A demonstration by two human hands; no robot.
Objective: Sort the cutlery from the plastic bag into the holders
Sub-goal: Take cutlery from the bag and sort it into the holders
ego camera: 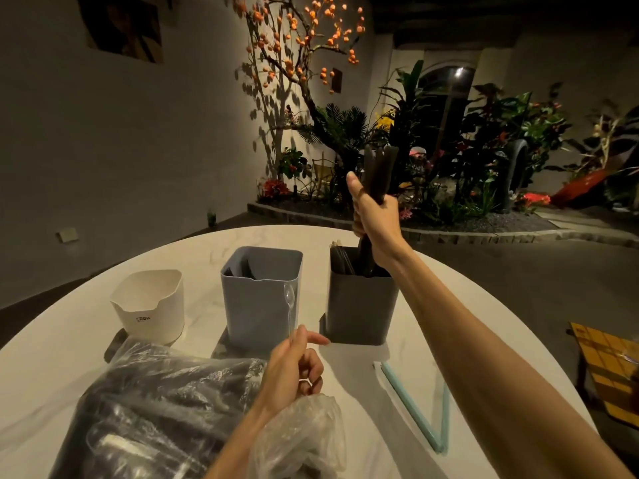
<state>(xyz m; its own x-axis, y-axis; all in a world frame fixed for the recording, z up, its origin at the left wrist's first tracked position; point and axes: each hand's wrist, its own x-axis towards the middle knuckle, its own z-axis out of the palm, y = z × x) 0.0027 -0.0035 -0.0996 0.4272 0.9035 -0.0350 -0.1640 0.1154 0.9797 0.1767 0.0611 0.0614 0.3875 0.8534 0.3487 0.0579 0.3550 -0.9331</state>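
Clear plastic spoon [289, 307], thin-handled, upright in left hand [294, 369].

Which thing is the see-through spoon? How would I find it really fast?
Start at the round white table and find the blue-grey holder in the middle of the three. Right in front of it, the left hand holds the clear spoon upright, bowl on top. It is see-through, while the cutlery in the right hand is dark.
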